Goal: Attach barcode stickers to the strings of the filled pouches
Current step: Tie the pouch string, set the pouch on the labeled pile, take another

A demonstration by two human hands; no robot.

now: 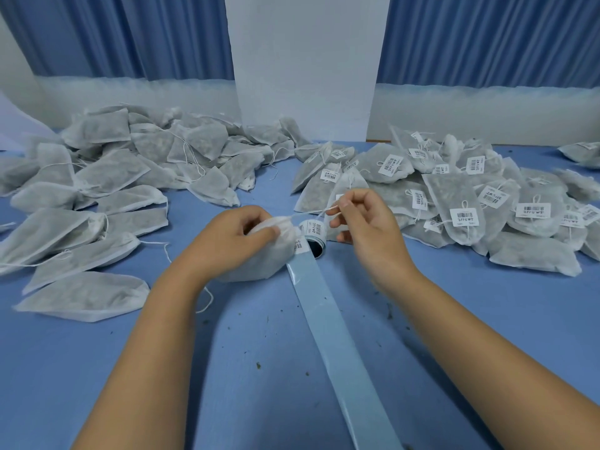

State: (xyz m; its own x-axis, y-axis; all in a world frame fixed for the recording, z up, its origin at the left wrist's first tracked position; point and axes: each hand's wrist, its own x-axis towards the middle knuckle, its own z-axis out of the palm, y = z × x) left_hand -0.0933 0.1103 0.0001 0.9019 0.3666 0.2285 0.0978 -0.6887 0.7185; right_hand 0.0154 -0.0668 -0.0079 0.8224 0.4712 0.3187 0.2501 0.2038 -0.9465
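Note:
My left hand (233, 233) grips the gathered neck of a filled white mesh pouch (259, 261) that rests on the blue table. My right hand (363, 219) pinches that pouch's white string (311, 213) and holds it taut to the right. Just behind the pouch lies a roll of barcode stickers (312, 233), whose empty pale-blue backing strip (337, 336) runs toward me. A pile of unlabelled pouches (107, 177) lies to the left. On the right is a pile of pouches with barcode stickers on their strings (464, 196).
The blue table (259, 368) carries small scattered crumbs between my forearms. A white pillar (305, 66) and blue curtains stand behind the far edge. One more labelled pouch (581, 152) lies at the far right.

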